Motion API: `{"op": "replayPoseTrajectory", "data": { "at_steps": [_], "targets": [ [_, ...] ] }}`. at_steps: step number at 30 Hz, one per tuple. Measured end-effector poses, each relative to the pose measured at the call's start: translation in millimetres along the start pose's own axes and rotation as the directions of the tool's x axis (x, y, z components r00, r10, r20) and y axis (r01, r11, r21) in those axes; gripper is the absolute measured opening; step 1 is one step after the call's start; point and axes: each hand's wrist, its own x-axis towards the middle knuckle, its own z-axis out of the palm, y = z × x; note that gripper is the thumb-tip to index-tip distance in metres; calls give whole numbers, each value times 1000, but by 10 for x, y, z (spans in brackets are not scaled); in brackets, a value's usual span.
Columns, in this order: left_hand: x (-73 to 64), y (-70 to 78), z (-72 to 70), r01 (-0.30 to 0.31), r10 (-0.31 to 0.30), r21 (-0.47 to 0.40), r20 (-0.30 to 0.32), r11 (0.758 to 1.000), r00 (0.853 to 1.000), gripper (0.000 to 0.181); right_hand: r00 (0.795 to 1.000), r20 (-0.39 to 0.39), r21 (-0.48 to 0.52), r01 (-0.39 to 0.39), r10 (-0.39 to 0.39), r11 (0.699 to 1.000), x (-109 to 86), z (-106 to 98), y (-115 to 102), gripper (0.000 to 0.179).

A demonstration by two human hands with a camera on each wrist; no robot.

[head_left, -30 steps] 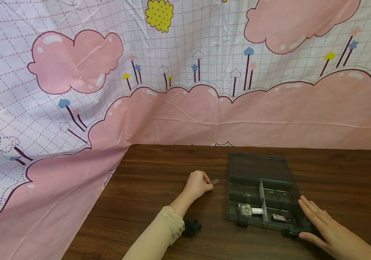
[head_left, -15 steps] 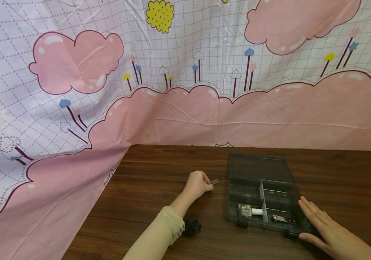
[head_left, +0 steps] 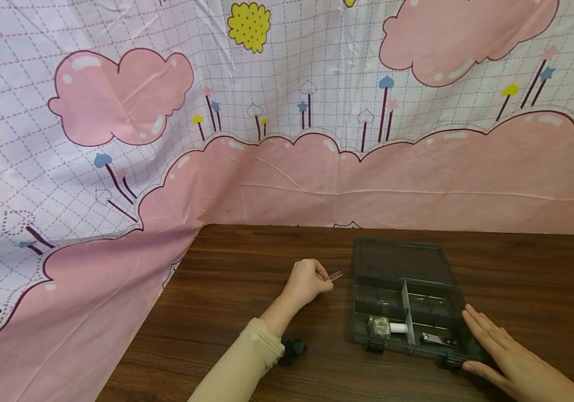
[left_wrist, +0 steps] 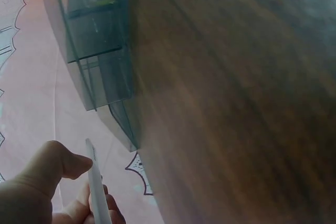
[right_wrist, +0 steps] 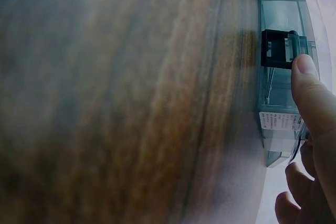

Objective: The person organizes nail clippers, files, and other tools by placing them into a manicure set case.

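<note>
My left hand (head_left: 307, 282) pinches a thin, clear flat strip (head_left: 335, 276) above the table, left of the box. In the left wrist view this strip (left_wrist: 96, 187) looks narrow and whitish, held between thumb and fingers. A dark see-through divided box (head_left: 358, 332) lies with its lid (head_left: 400, 259) swung back. A nail polish bottle (head_left: 379, 325) with a white cap lies in its front left compartment, and a nail clipper (head_left: 438, 339) in the front right one. My right hand (head_left: 510, 354) rests against the box's right side, fingers fairly straight, thumb by a black latch (right_wrist: 277, 48).
The brown wooden table (head_left: 237, 262) carries the box. A black object (head_left: 294, 349) shows beside my left wrist, probably the wrist camera. Behind the table hangs a patterned pink and white cloth (head_left: 287, 184).
My left hand has moved slightly right and away from me with the clear strip, nearer the box. The right hand and the box stay in place.
</note>
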Motion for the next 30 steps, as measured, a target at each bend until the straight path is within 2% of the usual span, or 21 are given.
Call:
{"op": "replayPoseTrajectory", "data": {
  "at_steps": [2,9,11,22,30],
  "targets": [
    [-7,24,-22,-3,3,-4,2,1000,1000,6,1000,0,-15,2,-2,1000,3,-1,-3,98],
    [-15,80,-90,-8,8,7,3,1000,1000,6,998,45,105,-59,54,993,-11,24,-14,93],
    [-13,94,-101,-18,18,12,0,1000,1000,7,997,48,107,-63,58,992,-10,20,-18,92],
    [-24,231,-139,-59,59,5,3,998,998,8,1000,27,3,-17,17,1000,4,-9,-13,95],
    [7,337,-117,-85,85,19,10,996,996,8,997,58,24,-55,54,998,-13,-6,-1,91]
  ]
}}
